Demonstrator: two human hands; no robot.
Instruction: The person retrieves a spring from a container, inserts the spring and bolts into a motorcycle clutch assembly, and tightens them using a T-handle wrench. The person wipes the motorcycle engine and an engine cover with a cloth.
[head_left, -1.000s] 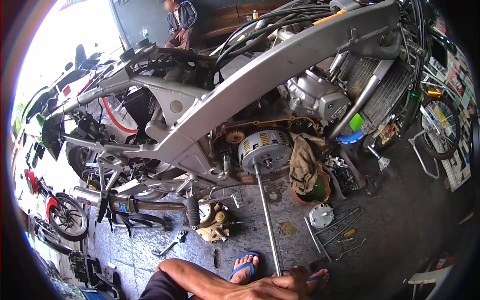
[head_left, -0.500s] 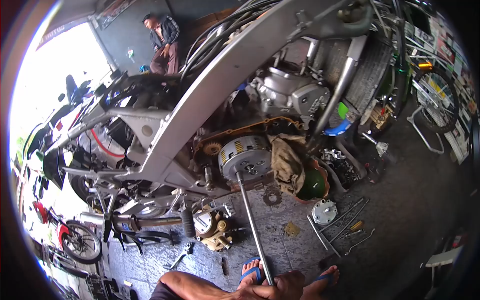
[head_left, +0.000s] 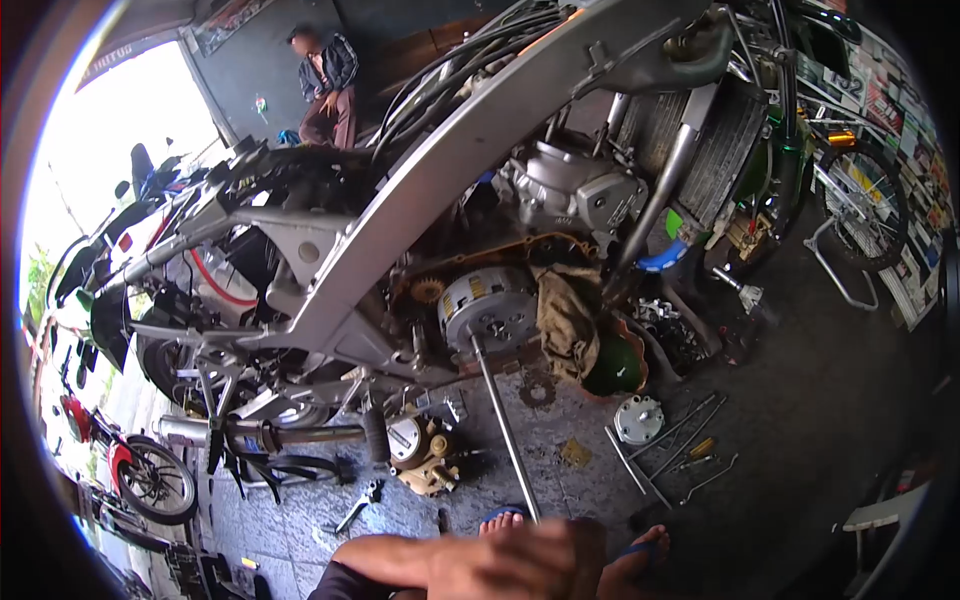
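Observation:
A long-shafted wrench point(head_left: 505, 430) runs from the round clutch basket point(head_left: 490, 315) on the open engine side down to my hands at the bottom. My left hand point(head_left: 505, 565) is smeared by motion over the near end of the shaft, so its fingers cannot be made out. Just beside it, my right hand point(head_left: 585, 548) appears closed round the same end, partly covered by the left. A brown cloth point(head_left: 568, 325) lies against the clutch's right side. Above stands the silver cylinder point(head_left: 570, 185), under the grey motorcycle frame point(head_left: 440, 150).
A gold engine cover point(head_left: 428, 460) and an adjustable wrench point(head_left: 358, 505) lie on the floor to the left. To the right are a round metal part point(head_left: 640, 418), rods, a screwdriver point(head_left: 702, 448) and a green container point(head_left: 618, 365). A person point(head_left: 327, 85) sits at the back.
My left hand has risen over the shaft's near end and blurred. The wrench still meets the clutch. The view has shifted slightly.

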